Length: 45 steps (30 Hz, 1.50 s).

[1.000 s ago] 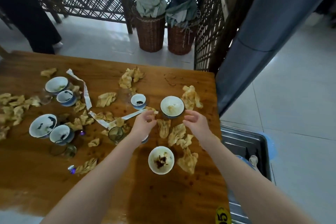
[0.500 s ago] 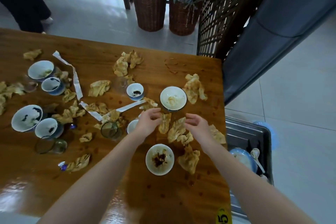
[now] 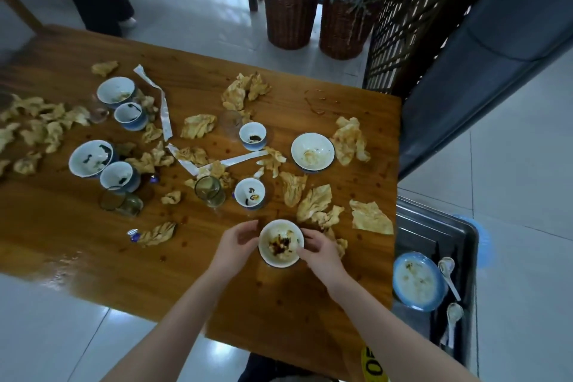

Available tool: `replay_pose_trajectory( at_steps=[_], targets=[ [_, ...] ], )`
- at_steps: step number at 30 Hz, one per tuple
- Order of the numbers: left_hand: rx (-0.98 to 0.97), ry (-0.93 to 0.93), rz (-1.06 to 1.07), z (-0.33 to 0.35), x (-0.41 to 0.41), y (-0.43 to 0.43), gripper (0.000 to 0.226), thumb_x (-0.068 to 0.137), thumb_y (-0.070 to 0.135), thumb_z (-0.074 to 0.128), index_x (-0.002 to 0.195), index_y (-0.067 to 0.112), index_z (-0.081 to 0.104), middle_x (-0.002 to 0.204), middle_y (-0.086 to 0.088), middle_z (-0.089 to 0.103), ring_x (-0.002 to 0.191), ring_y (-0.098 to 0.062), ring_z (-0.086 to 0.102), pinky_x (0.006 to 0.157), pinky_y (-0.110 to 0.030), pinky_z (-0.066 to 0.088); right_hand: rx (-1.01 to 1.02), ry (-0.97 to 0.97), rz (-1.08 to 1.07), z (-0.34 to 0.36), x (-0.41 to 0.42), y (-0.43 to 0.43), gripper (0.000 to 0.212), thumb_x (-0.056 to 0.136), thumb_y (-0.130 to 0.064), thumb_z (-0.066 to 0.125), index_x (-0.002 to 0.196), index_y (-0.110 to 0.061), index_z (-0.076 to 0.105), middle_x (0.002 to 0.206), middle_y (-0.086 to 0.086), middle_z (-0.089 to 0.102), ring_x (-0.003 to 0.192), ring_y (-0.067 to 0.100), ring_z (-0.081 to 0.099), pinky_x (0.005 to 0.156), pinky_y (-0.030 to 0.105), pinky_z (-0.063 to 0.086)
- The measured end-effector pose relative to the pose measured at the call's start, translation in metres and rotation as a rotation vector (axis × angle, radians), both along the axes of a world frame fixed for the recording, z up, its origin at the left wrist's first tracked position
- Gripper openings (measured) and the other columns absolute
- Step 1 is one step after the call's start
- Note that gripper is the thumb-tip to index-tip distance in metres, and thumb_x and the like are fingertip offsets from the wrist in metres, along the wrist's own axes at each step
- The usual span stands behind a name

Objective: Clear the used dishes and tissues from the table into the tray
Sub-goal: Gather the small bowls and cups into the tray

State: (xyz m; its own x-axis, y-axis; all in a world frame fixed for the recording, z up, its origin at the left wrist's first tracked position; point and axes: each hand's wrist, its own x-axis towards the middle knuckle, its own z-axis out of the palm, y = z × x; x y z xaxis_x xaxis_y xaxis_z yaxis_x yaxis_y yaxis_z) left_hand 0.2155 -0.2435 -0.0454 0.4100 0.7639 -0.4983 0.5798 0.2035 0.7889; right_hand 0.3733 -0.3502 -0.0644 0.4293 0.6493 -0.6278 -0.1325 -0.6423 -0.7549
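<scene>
My left hand [image 3: 238, 241] and right hand [image 3: 320, 250] curl round the soiled bowl [image 3: 280, 244] at lower centre; next, I reckon, lift it level into the tray [image 3: 425, 227] at lower right.

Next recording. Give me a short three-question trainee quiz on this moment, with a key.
1. True or false: the left hand and right hand both hold the white bowl.
2. What already lies in the tray?
A) a blue bowl and two spoons
B) tissues only
C) two glasses
3. Fill in: the tray sits off the table edge on the person's ___ side.
Key: 1 true; 2 A; 3 right.
</scene>
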Motion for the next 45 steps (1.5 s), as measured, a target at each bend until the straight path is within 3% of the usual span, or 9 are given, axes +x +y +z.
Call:
replay_pose_trajectory(
  at_steps=[9, 13, 19, 22, 27, 33, 39, 41, 45],
  targets=[
    [-0.039, -0.108, -0.021, 0.016, 0.026, 0.002, 0.034, 0.087, 0.008, 0.066, 0.11, 0.033, 0.061, 0.091, 0.03, 0.063, 0.091, 0.014, 0.059, 0.065, -0.002, 0.045, 0.078, -0.026, -0.107, 0.013, 0.014, 0.013, 0.042, 0.086, -0.007, 0.065, 0.123, -0.027, 0.058, 0.112, -0.009, 0.061, 0.104, 0.011, 0.058, 0.088, 0.035, 0.054],
    [0.014, -0.122, -0.109, 0.035, 0.065, 0.035, 0.036, 0.089, 0.014, 0.064, 0.124, 0.024, 0.062, 0.113, 0.014, 0.066, 0.107, -0.001, 0.056, 0.089, -0.019, 0.047, 0.151, -0.117, -0.139, 0.035, 0.05, 0.045, 0.04, 0.086, -0.009, 0.065, 0.121, -0.029, 0.059, 0.117, -0.008, 0.062, 0.106, 0.011, 0.058, 0.091, 0.036, 0.053],
    [0.068, -0.142, -0.125, 0.044, 0.127, 0.096, 0.039, 0.088, 0.008, 0.062, 0.125, 0.02, 0.061, 0.115, 0.009, 0.064, 0.105, -0.006, 0.057, 0.076, -0.013, 0.045, 0.16, -0.175, -0.197, 0.046, 0.1, 0.104, 0.045, 0.089, -0.02, 0.064, 0.131, -0.022, 0.048, 0.113, -0.009, 0.053, 0.107, 0.011, 0.052, 0.093, 0.037, 0.05],
    [-0.005, -0.065, -0.086, 0.037, 0.147, 0.118, 0.051, 0.089, 0.012, 0.063, 0.138, 0.013, 0.047, 0.132, 0.002, 0.055, 0.119, -0.015, 0.053, 0.095, -0.034, 0.047, 0.126, -0.192, -0.23, 0.036, 0.114, 0.124, 0.046, 0.089, -0.023, 0.064, 0.131, -0.02, 0.047, 0.116, -0.009, 0.048, 0.112, 0.013, 0.049, 0.1, 0.042, 0.045],
    [-0.016, -0.019, -0.182, 0.02, 0.158, 0.134, 0.043, 0.09, 0.009, 0.06, 0.133, 0.009, 0.054, 0.129, -0.004, 0.06, 0.119, -0.017, 0.053, 0.103, -0.036, 0.044, 0.076, -0.194, -0.233, 0.02, 0.125, 0.134, 0.046, 0.087, -0.022, 0.066, 0.13, -0.018, 0.053, 0.109, -0.012, 0.053, 0.111, 0.014, 0.054, 0.097, 0.039, 0.048],
    [0.004, 0.055, -0.261, 0.007, 0.162, 0.143, 0.036, 0.091, 0.011, 0.059, 0.127, 0.012, 0.061, 0.121, -0.001, 0.064, 0.108, -0.014, 0.057, 0.081, -0.025, 0.044, 0.016, -0.227, -0.214, 0.01, 0.13, 0.138, 0.03, 0.087, -0.021, 0.066, 0.117, -0.017, 0.062, 0.089, -0.022, 0.054, 0.092, 0.007, 0.056, 0.075, 0.023, 0.044],
    [-0.029, 0.137, -0.248, -0.007, 0.159, 0.15, 0.065, 0.09, 0.021, 0.064, 0.146, 0.015, 0.033, 0.143, -0.009, 0.043, 0.126, -0.024, 0.047, 0.102, -0.036, 0.044, -0.038, -0.209, -0.276, 0.0, 0.132, 0.139, 0.058, 0.085, -0.029, 0.069, 0.136, -0.02, 0.044, 0.128, -0.003, 0.05, 0.111, 0.014, 0.051, 0.081, 0.023, 0.041],
    [-0.069, 0.129, -0.262, -0.008, 0.159, 0.151, 0.066, 0.091, 0.021, 0.063, 0.148, 0.013, 0.03, 0.146, -0.005, 0.042, 0.125, -0.018, 0.047, 0.096, -0.023, 0.043, -0.088, -0.127, -0.274, -0.004, 0.131, 0.138, 0.068, 0.085, -0.035, 0.068, 0.143, -0.023, 0.035, 0.141, 0.0, 0.041, 0.124, 0.021, 0.045, 0.088, 0.032, 0.042],
    [-0.024, 0.051, -0.294, -0.009, 0.164, 0.15, 0.048, 0.09, 0.011, 0.062, 0.136, 0.009, 0.049, 0.114, 0.002, 0.06, 0.071, 0.009, 0.047, 0.05, 0.006, 0.036, -0.047, 0.033, -0.34, -0.007, 0.123, 0.139, 0.062, 0.086, -0.029, 0.068, 0.141, -0.027, 0.039, 0.133, -0.002, 0.048, 0.111, 0.019, 0.051, 0.074, 0.032, 0.046]
  ],
)
